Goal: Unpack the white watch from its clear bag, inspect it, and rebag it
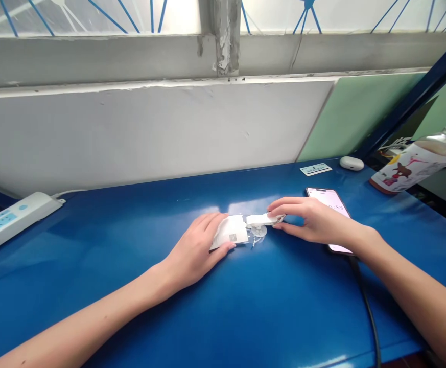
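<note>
Near the middle of the blue table (149,214), my left hand (202,243) is closed around a small clear plastic packet (241,232) with a white, QR-coded label inside or on it. My right hand (303,217) pinches the end of a white strip-like piece (259,220) between thumb and fingers. Just below that strip is a clear round disc (259,231), and something thin and beaded trails beside it. The strip and disc lie against the packet's right edge; whether they are joined to it I cannot tell.
Behind my right hand lies a lit phone (328,195) with a black cable (366,301). A card (315,169), a white earbud case (351,163) and a tilted bottle (414,163) are at the back right. At left sits a power strip (16,220); a wall (149,133) borders the back.
</note>
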Available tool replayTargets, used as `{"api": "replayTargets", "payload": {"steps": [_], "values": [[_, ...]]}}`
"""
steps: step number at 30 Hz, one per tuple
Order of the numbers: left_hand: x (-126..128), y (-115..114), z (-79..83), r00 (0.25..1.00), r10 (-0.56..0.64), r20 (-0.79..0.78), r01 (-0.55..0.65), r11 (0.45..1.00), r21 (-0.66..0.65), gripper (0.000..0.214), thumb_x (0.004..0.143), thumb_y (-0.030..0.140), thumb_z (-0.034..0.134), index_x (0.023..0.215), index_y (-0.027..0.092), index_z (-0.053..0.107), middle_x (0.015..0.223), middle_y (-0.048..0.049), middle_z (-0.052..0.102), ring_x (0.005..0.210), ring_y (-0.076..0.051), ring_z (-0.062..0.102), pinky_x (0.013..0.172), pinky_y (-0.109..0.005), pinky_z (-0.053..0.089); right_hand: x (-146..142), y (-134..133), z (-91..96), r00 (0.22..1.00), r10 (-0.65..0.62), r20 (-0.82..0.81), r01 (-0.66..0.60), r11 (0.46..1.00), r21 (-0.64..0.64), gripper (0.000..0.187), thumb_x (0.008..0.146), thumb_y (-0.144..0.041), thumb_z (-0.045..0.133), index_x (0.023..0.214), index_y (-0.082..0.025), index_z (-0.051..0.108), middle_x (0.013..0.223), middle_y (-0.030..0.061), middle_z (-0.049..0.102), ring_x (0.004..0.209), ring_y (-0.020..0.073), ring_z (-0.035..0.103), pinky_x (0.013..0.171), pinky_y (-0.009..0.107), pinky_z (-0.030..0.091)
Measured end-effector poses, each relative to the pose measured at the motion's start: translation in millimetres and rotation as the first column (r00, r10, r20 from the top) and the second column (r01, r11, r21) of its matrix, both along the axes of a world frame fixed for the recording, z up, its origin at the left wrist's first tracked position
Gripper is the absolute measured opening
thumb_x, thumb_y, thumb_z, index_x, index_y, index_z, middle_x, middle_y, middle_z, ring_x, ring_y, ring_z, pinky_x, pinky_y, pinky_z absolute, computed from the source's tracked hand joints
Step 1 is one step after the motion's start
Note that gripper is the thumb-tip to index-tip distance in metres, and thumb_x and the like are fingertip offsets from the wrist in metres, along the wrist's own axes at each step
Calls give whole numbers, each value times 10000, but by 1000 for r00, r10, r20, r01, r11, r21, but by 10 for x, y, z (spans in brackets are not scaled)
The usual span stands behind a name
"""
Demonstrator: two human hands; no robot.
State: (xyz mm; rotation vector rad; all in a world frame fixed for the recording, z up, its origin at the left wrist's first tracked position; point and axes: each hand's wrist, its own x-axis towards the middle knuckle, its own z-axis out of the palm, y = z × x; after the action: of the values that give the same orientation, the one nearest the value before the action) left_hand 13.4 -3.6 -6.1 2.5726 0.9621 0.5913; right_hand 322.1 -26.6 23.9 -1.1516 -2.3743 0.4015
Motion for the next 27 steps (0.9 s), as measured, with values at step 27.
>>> {"api": "replayTargets", "payload": {"steps": [27], "values": [[4, -1, -1, 1000, -18, -10, 19, 998, 59, 433, 974, 380, 544, 1365, 199, 499, 1336, -154, 563, 1239, -323, 530, 1015, -516, 481, -294, -125, -106, 986, -137, 100, 106, 958, 268, 209, 952, -251, 550, 996, -158, 733, 1216, 158, 692, 1185, 333, 611, 967, 521, 539]]}}
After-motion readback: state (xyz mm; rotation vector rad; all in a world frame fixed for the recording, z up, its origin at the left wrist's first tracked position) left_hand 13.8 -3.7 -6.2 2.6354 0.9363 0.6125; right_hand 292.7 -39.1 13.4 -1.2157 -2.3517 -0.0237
